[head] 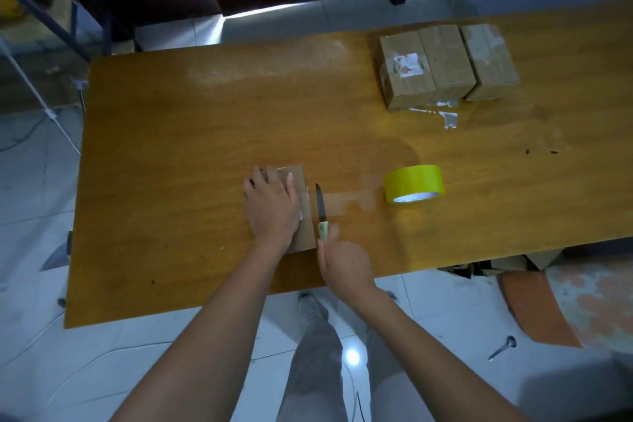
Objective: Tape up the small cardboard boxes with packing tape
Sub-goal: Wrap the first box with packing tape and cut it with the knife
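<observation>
1. The small cardboard box [301, 205] lies near the front edge of the wooden table [171, 147], mostly covered by a hand.
2. The left hand [270, 205] presses flat on the box top, fingers straight and close together, likely pinning it so it cannot slide under the blade.
3. The right hand [342, 264] curls round the pale green handle of a knife [321, 212]; the dark blade lies along the box's right edge, apparently placed to sever a clear tape strip [346, 202] running from the box towards the roll.
4. The yellow tape roll [413, 183] stands to the right, apart from the box, which seems to keep the strip stretched.
5. Three taped boxes [445, 65] sit side by side at the far right, seemingly finished and set aside.
</observation>
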